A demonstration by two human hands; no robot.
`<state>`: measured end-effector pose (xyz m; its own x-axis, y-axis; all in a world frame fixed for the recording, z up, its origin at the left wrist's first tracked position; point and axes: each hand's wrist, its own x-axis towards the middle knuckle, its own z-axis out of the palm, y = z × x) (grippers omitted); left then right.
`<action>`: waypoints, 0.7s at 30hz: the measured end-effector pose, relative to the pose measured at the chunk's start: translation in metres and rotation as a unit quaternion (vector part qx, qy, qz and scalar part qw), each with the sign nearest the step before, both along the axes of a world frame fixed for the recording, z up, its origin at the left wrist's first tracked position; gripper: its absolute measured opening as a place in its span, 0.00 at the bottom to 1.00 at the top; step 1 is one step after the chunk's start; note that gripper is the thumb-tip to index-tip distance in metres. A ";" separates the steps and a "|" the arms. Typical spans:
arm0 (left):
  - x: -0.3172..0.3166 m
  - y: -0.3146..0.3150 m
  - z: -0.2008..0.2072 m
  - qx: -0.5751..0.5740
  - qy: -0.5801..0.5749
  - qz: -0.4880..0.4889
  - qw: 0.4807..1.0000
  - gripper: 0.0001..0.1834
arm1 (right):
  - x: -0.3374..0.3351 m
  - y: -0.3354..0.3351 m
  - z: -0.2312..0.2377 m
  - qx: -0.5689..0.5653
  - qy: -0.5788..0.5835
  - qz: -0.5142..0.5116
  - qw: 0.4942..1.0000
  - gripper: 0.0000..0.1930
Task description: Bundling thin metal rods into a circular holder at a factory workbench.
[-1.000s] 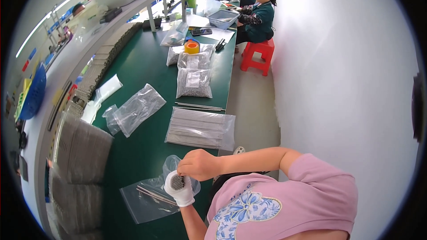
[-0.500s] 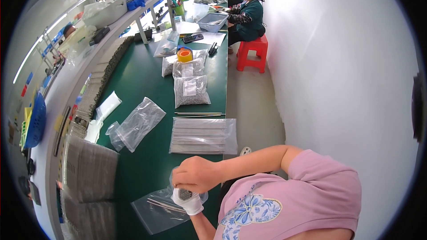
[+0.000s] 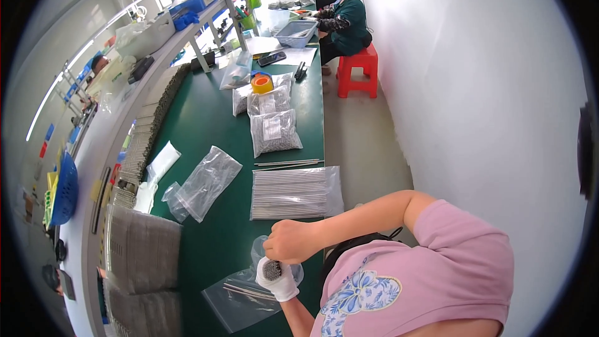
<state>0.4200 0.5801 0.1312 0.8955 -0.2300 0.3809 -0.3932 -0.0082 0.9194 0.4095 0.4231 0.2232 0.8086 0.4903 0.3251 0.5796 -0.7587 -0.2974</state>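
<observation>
My left hand [image 3: 284, 284], in a white glove, is wrapped round a tight bundle of thin metal rods [image 3: 272, 270], whose packed ends face up. Just above it is my bare right hand [image 3: 292, 241], its fingers closed; what they pinch, if anything, is hidden. Clear plastic film [image 3: 258, 251] shows beside and behind both hands. On the table below the gloved hand lies a clear plastic bag [image 3: 228, 309], with several loose rods [image 3: 246, 291] on or in it. A flat clear bag of rods in a row [image 3: 289, 193] lies beyond my right hand.
Two rods [image 3: 287, 163] lie beyond the flat bag. Filled bags [image 3: 276, 134], an orange tape roll [image 3: 262, 83] and an empty-looking plastic bag [image 3: 207, 181] share the green table [image 3: 203, 112]. Stacked wrapped bundles [image 3: 143, 249] line the left. A co-worker [image 3: 349, 22] sits on a red stool [image 3: 357, 72].
My view has shifted a little, moving the scene rightward. My right hand has lifted slightly off the bundle, so more of the rod ends show. The left hand keeps its hold.
</observation>
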 end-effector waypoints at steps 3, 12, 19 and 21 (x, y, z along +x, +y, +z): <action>0.004 0.002 -0.003 0.004 -0.003 0.008 1.000 0.14 | 0.002 0.000 0.005 -0.007 -0.043 -0.002 0.999 0.07; 0.000 0.006 0.004 0.002 0.028 0.009 1.000 0.17 | -0.004 0.000 0.066 0.119 -0.143 0.015 0.982 0.06; -0.002 0.008 0.002 0.020 0.012 -0.004 1.000 0.17 | -0.013 -0.007 0.080 0.203 -0.143 -0.020 0.968 0.05; 0.000 0.000 0.000 0.023 0.009 -0.014 1.000 0.15 | -0.023 -0.026 0.113 0.249 -0.196 -0.064 0.946 0.07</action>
